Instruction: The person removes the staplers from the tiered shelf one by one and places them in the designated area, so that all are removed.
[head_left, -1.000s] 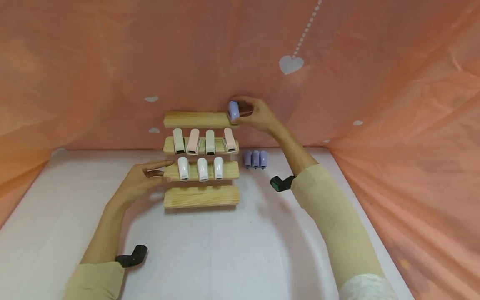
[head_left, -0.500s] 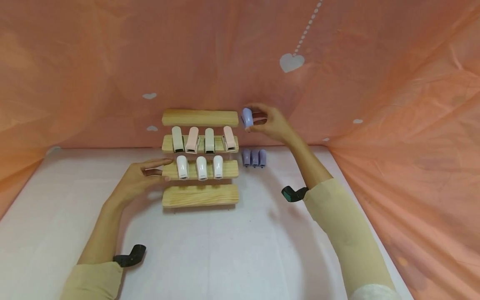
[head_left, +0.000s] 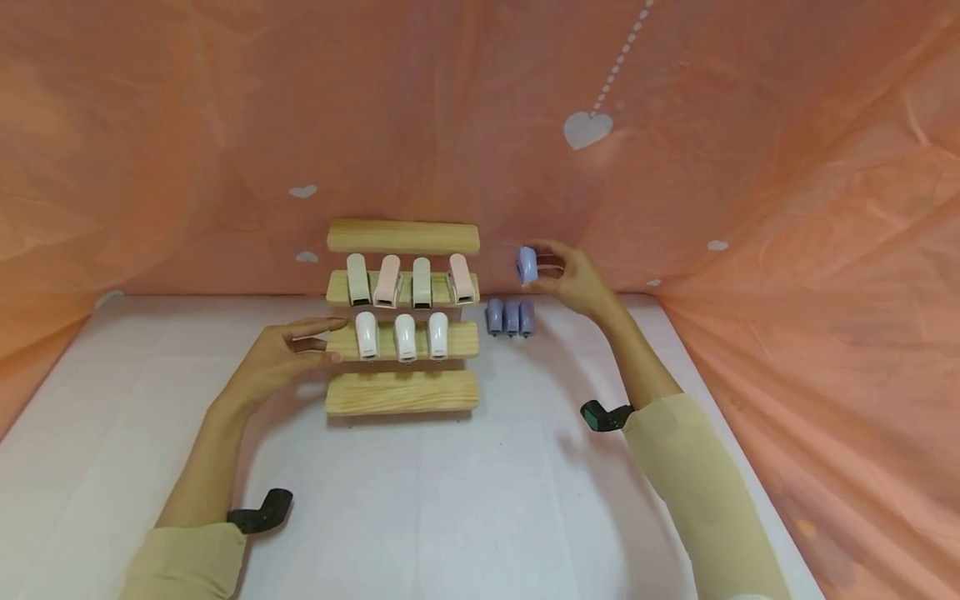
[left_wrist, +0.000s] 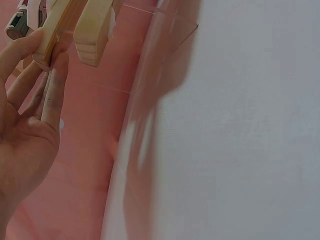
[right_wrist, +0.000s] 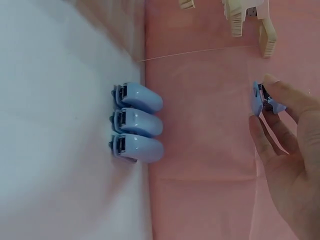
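My right hand [head_left: 576, 282] pinches a purple mini stapler [head_left: 527, 265] between thumb and fingertips, held up to the right of a tiered wooden rack. In the right wrist view the same stapler [right_wrist: 257, 99] appears side-on. Over on the left, my left hand [head_left: 279, 357] grips the end of the rack's second board from the bottom [head_left: 467, 340], thumb on one face and fingers on the other, as the left wrist view shows. Three white staplers [head_left: 405, 337] sit on that board. Several pale green and pink staplers [head_left: 387, 282] occupy the board above it.
Three more purple staplers [head_left: 512, 318] stand side by side on the white table [head_left: 450, 517], right of the rack. The top board [head_left: 402, 237] and bottom board [head_left: 402, 393] are bare. An orange-pink cloth [head_left: 420, 117] hangs behind and at both sides.
My right hand has moved right and down, carrying the purple stapler away from the right end of the top board. My left hand has stayed on the rack.
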